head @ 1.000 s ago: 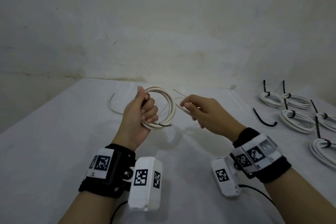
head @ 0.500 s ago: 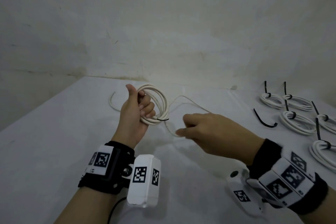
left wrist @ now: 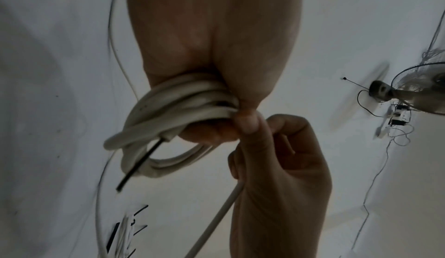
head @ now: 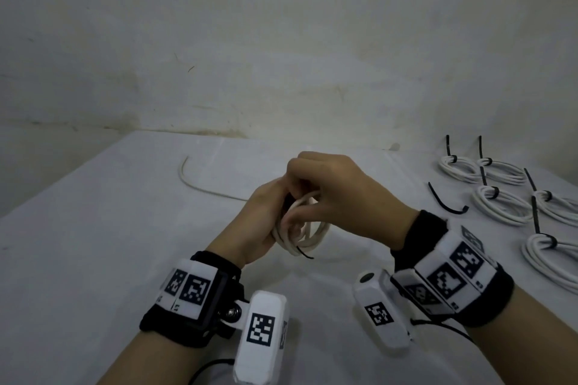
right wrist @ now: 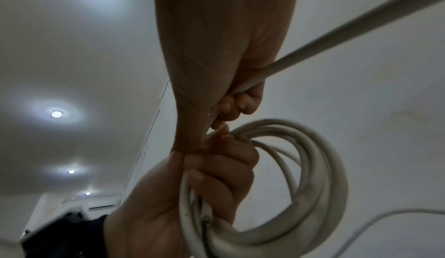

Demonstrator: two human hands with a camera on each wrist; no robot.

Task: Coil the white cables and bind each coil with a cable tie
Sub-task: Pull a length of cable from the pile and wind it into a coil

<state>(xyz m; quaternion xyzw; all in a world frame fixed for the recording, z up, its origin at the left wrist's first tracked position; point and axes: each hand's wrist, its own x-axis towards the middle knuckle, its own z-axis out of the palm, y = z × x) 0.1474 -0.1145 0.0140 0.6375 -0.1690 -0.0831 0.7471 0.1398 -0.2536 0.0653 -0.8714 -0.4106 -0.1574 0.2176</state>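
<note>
- Over the middle of the white surface [head: 93, 259], we've got our left hand [head: 262, 222] wrapped around one side of the white cable coil [head: 308, 239], fingers curled tight round the bundled loops, holding it up off the surface.
- Our right hand [head: 337, 194] sits right on top at about 1 o'clock from the left one, touching it, fingers curled, pinching the loose run of the same cable against the coil.
- From the left wrist view the loops [left wrist: 168, 110] bunch up under the left palm, and a short black wire tip [left wrist: 137, 165] pokes out of one cable end.
- From the right wrist view the free cable strand [right wrist: 337, 39] passes through the right hand's grip and runs off toward 2 o'clock, while the coil [right wrist: 313, 176] hangs round below in the left hand's fist.
- Out at 10 o'clock from the hands, the cable's loose tail [head: 194, 181] lies curved on the surface.
- Over at 3 o'clock there's a bunch of finished coils [head: 497, 203], each already bound with a black cable tie, lying near each other.
- One spare black cable tie [head: 444, 203] lies loose, just beside those coils on their 9 o'clock side.
</note>
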